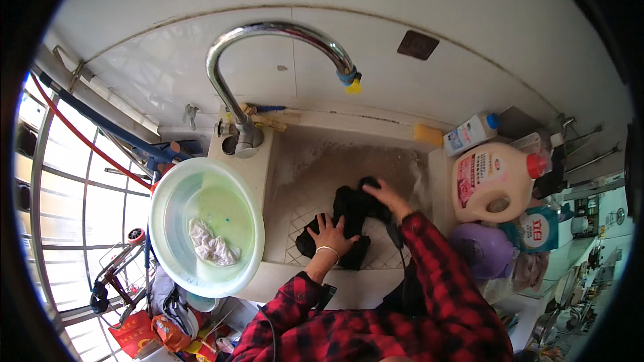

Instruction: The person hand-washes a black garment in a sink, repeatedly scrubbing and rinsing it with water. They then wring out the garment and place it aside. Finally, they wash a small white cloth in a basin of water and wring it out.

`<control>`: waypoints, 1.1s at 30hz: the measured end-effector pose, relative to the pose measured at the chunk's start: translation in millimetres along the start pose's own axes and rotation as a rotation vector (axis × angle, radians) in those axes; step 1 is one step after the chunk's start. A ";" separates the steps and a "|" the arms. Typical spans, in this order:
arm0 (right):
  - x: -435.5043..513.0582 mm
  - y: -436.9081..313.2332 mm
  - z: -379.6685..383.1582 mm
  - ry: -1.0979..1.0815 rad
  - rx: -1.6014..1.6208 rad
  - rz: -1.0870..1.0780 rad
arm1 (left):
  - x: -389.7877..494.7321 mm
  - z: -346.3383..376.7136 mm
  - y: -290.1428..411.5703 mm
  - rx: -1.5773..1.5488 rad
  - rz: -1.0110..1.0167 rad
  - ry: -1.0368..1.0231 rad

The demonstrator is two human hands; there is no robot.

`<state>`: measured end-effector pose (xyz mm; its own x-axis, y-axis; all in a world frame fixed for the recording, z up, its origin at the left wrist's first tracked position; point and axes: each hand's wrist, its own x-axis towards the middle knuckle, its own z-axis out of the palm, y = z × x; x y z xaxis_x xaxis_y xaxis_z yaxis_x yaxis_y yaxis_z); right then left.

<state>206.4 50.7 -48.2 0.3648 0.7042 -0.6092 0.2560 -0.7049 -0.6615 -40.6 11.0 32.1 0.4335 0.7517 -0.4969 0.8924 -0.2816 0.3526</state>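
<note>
A bunched black cloth garment [350, 208] lies wet in the laundry sink [287, 186], partly over its diamond-grooved washboard slope [380, 254]. My left hand [332, 236], with a light bangle at the wrist, presses flat on the near part of the garment, fingers spread. Farther off and to the right, my right hand [387, 195] has its fingers curled on the garment's far end. What lies under that palm is hidden. Murky water with some foam covers the far part of the sink floor. Above it arches a chrome faucet [274, 29] with a yellow-tipped nozzle.
Left of the sink stands a plastic basin [157, 226] of greenish water holding a white cloth [211, 246]. A yellow sponge [428, 134] sits on the back right ledge. Along the right are a white bottle [470, 134], a laundry detergent jug [483, 181] and a purple container [478, 251].
</note>
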 end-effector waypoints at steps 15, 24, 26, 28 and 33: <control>21.3 -70.2 126.0 -0.080 -0.810 -0.567 | 19.7 33.0 -22.1 -0.093 0.131 0.059; -19.4 -41.7 -12.9 -0.501 -0.064 -0.047 | 11.3 1.6 -12.0 -0.070 0.056 -0.056; -65.9 -29.1 -17.6 -0.614 -0.237 -0.134 | 14.2 0.3 -9.9 -0.052 0.065 -0.080; -122.2 -11.7 -0.7 -0.355 -0.355 -0.386 | 18.8 1.3 -12.2 0.008 0.094 -0.115; -116.5 -11.5 52.5 -0.090 -0.538 -0.618 | 32.5 14.7 -27.6 -0.057 0.271 -0.145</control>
<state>114.0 -18.8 7.4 -0.0497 0.9665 -0.2518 0.7893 -0.1165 -0.6029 -49.3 34.5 -5.4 0.6714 0.5602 -0.4851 0.7355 -0.4233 0.5291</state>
